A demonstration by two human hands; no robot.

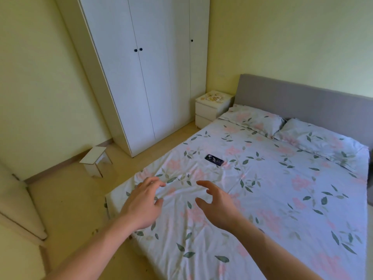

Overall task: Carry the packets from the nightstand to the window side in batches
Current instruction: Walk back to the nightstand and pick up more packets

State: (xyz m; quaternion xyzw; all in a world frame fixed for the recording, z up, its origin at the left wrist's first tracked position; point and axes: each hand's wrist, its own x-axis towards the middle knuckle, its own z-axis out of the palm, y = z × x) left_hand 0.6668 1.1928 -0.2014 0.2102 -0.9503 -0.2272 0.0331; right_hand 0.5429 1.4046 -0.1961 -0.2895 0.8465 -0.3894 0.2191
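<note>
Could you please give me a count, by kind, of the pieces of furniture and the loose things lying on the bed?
Wardrobe: 1
Nightstand: 1
Bed: 1
Small stool: 1
Pillows: 2
Phone: 1
Total: 7

One head-worn, wide-angle camera gives the only view. It looks forward and steeply down from standing height near the foot corner of the bed (pixel 262 188), facing diagonally across the mattress toward the headboard (pixel 302 102) and the far corner of the room. The two forearms enter from the bottom edge, close to the lens. The nightstand (pixel 212 108) and wardrobe (pixel 145 77) lie far off; straight edges bow near the borders.
</note>
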